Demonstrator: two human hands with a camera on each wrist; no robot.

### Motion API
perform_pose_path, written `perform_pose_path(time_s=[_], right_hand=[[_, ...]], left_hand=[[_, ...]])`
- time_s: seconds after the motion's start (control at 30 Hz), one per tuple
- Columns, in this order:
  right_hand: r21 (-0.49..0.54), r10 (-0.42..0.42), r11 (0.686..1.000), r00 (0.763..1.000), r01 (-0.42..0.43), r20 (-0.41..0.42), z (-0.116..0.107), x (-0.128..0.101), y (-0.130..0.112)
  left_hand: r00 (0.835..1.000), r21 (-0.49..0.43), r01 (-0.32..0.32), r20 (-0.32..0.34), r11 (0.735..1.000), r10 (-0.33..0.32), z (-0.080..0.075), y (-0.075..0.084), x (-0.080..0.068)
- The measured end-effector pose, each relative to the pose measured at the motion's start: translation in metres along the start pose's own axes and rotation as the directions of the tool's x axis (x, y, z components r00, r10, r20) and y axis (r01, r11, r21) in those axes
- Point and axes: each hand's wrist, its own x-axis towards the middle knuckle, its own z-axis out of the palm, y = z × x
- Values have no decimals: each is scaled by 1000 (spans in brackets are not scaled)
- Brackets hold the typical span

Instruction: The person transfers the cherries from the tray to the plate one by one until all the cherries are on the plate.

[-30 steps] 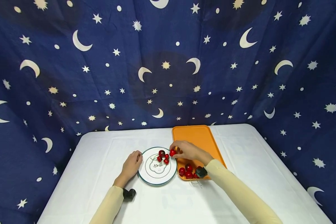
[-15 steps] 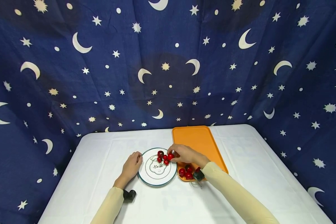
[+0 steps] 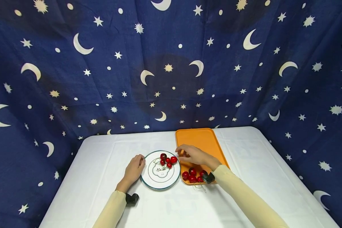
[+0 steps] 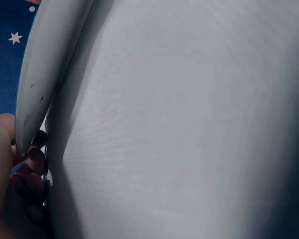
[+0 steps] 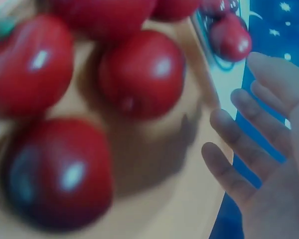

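My left hand (image 3: 134,167) pinches the left rim of a white plate (image 3: 155,182) with a dark green edge. In the left wrist view the plate (image 4: 50,59) passes between thumb and fingers (image 4: 36,160). Several cherries lie on the plate toward its right side, among them a bright red cherry (image 3: 173,160) close to the right rim. Just right of that rim hovers my right hand (image 3: 195,155), over an orange tray (image 3: 199,139). Its fingers are spread and hold nothing. In the right wrist view, cherries (image 5: 142,74) on the tray lie near these fingers (image 5: 229,172).
More cherries (image 3: 192,179) cluster at the tray's near end, with stems hanging over the edge. Black wrist mounts (image 3: 132,198) sit on both arms. A white cloth covers the table (image 3: 171,209). Behind it hangs a blue curtain (image 3: 171,95) with moons and stars.
My right hand brought a red cherry leftward onto the plate beside the others and let it go. It has since drawn back right over the tray. The left hand stayed at the rim.
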Motion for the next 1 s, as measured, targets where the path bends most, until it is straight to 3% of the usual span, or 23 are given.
perform_pose_path(time_s=[0.33,0.6,1.0], right_hand=[[36,-31,999,996,28,78,-14,-20,16],[119,10,992,980,-34,199,-12,-28,18],[188,9,981,970,-56,242,-1,-26,10]], left_hand=[[1000,-3,-12,4,1000,12,0,-2,3],[1000,-3,-16,10,1000,16,-1,-2,3],[1000,1,-6,17,1000,6,-2,2,2]])
